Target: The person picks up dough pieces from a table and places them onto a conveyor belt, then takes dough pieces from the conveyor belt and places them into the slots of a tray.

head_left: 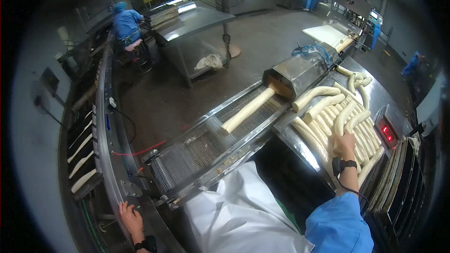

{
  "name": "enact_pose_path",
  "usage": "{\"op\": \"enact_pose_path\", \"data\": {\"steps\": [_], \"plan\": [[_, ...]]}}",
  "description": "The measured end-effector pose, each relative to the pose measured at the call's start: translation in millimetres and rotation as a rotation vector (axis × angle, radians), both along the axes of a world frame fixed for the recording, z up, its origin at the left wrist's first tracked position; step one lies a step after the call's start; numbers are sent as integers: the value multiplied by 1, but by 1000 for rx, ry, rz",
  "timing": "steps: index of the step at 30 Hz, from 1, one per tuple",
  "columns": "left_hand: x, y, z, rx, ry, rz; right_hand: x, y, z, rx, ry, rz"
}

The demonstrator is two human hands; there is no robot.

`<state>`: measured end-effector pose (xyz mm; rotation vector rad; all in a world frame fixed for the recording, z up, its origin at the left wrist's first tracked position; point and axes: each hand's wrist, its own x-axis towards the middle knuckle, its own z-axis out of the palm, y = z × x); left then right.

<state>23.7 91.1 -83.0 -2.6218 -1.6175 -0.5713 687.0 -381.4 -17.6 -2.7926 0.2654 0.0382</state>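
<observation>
Clasping a dough roll [345, 116], right grip [346, 144] sits among neighbouring rolls [323, 107]; left grip [131, 219] spread.

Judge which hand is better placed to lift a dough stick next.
Probably the right: the right hand is on the dough sticks, while the left hand is at the rail, well away from them.

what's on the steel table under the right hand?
On the steel table: pale dough ropes, many side by side, others lying over them; the right hand is at an upper one. Covered: parts of the lower ropes and the tabletop beneath.
</observation>
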Motion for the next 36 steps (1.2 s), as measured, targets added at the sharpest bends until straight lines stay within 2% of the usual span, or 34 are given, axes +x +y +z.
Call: {"op": "enact_pose_path", "data": {"steps": [4,7,9,11,13,14,17,20,24,26,27,29,31,33,36], "plan": [[4,0,-3,23,0,-4,4,4,-7,-62,-88,-21],[30,0,-9,2,-77,109,14,-6,-18,-34,-79,53],[70,-2,-10,-132,-415,128,5,-9,-20,-37,-96,187],[118,-10,-4,-169,-373,-12,-16,-1,-10,-23,-85,183],[169,-15,-3,-187,-387,-220,-45,10,10,132,-88,193],[198,-21,4,-177,-370,-294,-38,2,-7,73,-122,214],[272,-29,14,-125,-342,-539,-51,12,11,59,-97,183],[318,-32,21,-236,-237,-609,-48,11,6,-11,-58,164],[334,-32,11,-304,-196,-542,-49,15,11,-47,5,155],[334,-34,7,-313,-85,-439,-51,19,14,-42,6,141],[333,-36,5,-310,-87,-435,-52,21,15,-38,10,124],[330,-41,2,-115,-53,-499,-53,21,9,-24,-48,128],[326,-48,6,-134,-55,-506,-53,19,3,-12,-104,132],[322,-55,7,-150,-60,-513,-49,16,-2,-104,-132,149],[316,-59,6,-178,-99,-532,-58,23,9,-70,-80,121]]}}
